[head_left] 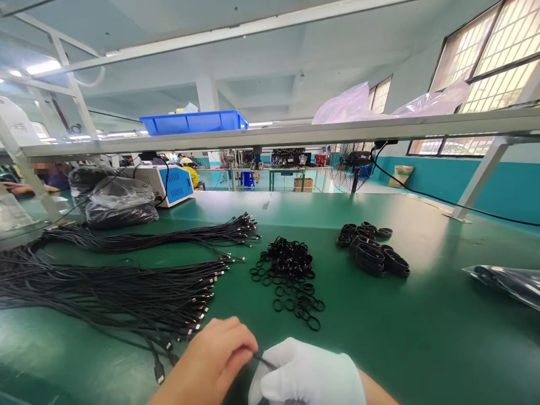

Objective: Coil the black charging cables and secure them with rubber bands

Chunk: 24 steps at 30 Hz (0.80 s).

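Nearest me, a smooth, thin black strand (pixel 265 361) runs between two hands low over the matte green tabletop (pixel 371 320). The bare left hand (pixel 219 351) pinches one end between thumb and curled fingers, its forearm slanting in from the near left; the right hand (pixel 312 371), in a soft white fabric glove, grips the strand with folded fingers, its wrist angling in from the near right. To the left, slim rubbery cables (pixel 126 292) fan out, pale metal plugs bristling at their ends. Beyond the hands, small glossy black rings (pixel 291 256) spill from a heap. Farther right sit thicker oval black loops (pixel 371 253); far left slumps a crinkled clear plastic bag (pixel 122 199) with dark contents.
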Available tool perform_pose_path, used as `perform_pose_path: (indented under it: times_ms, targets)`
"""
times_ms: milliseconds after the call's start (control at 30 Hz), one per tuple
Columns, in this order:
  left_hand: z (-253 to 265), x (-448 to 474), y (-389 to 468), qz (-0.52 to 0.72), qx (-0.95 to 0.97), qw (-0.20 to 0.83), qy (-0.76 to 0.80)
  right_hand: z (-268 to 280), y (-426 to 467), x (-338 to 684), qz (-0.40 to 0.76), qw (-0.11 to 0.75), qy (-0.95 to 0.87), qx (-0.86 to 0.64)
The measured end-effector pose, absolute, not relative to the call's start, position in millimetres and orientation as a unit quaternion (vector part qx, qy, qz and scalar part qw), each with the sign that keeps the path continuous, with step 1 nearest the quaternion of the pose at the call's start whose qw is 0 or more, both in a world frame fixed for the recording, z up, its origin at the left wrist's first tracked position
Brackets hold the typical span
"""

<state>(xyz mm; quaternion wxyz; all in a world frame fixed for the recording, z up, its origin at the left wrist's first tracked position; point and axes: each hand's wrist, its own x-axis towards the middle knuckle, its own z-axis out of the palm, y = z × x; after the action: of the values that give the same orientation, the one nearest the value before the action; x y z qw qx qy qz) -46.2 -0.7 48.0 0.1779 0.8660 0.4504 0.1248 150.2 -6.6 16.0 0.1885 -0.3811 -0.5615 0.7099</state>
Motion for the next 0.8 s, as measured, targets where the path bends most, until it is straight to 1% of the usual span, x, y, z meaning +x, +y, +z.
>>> perform_pose_path:
  times_ms: [67,133,233,300,400,467,667,800]
  targets:
    - [54.4,-40.4,0.0,0.141,0.856,0.166,0.469,4.3,-3.5,150.3,0.802,0.156,-0.477,-0.325]
    - [61.2,-33.6,1.2,0.127,0.858,0.160,0.471,-10.2,-0.1,149.0,0.862,0.137,-0.413,-0.261]
    - [67.8,-22.6,4.5,0.104,0.862,0.195,0.457,-27.9,1.9,145.0,0.902,0.170,-0.356,-0.176]
    - [68.9,-17.1,8.7,0.131,0.856,0.245,0.436,-33.3,0.6,142.8,0.927,0.177,-0.311,-0.115]
    - [67.9,-12.5,18.0,0.166,0.850,0.314,0.389,-34.8,-2.5,141.4,0.944,0.172,-0.276,-0.051]
    - [66.9,-10.9,24.4,0.170,0.850,0.331,0.372,-36.7,-2.9,140.8,0.946,0.176,-0.270,-0.035]
    - [64.8,-5.7,32.9,0.177,0.843,0.341,0.376,-59.7,1.8,134.7,0.951,0.153,-0.266,-0.042]
    - [45.7,-2.6,29.8,0.192,0.847,0.310,0.387,-54.5,-0.6,142.6,0.931,0.187,-0.306,-0.061]
